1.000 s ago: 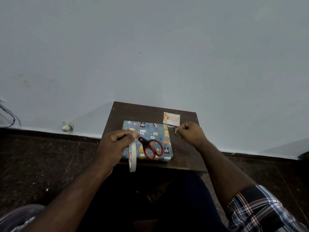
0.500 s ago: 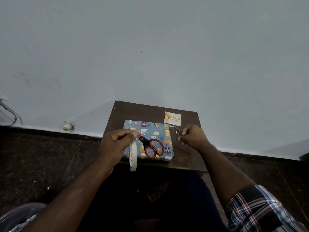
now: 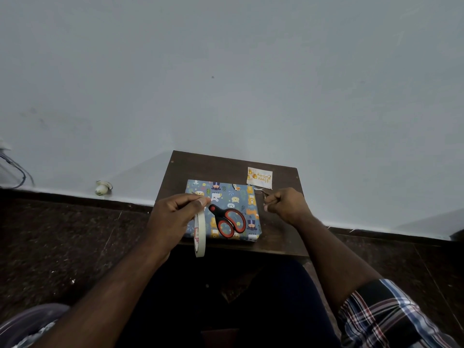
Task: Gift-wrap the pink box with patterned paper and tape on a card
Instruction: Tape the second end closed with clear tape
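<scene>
The box (image 3: 227, 197), wrapped in blue paper with cartoon animals, lies on a small dark wooden table (image 3: 221, 167). Red-and-black scissors (image 3: 229, 221) rest on top of it. My left hand (image 3: 173, 214) pinches a white tape roll (image 3: 199, 234) that hangs on edge over the box's near left corner. My right hand (image 3: 286, 205) is curled just right of the box, pinching a small thin strip, apparently tape. A small white card (image 3: 259, 177) with gold lettering lies flat at the table's far right, just beyond that hand.
The table stands against a plain grey wall (image 3: 226, 71). Dark speckled floor (image 3: 62, 234) surrounds it. A small white object (image 3: 102, 188) sits on the floor by the wall at left, and a cable (image 3: 17, 169) hangs at the far left. My legs are under the table's near edge.
My right hand has drawn slightly back from the card toward me. My left hand keeps the tape roll in about the same place.
</scene>
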The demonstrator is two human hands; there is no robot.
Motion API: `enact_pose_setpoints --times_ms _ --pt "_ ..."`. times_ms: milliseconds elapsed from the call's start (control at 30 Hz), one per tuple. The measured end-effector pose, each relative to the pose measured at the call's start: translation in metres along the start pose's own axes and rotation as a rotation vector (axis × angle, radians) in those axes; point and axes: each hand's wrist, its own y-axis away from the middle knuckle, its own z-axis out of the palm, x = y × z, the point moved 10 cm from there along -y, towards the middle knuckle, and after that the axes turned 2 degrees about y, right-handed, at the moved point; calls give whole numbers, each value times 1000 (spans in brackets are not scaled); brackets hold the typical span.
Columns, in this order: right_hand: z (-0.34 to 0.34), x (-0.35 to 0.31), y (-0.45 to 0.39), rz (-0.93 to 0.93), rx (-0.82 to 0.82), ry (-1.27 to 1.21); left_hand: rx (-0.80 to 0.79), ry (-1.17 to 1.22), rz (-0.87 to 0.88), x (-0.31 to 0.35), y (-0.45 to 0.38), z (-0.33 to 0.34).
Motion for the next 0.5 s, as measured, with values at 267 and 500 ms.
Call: enact_pose_setpoints --times_ms 267,500 --pt "-2 -1 3 -9 45 31 -11 1 4 -1 -1 1" --pt "-1 -2 3 -31 -43 21 -7 -6 -10 -2 -1 0"
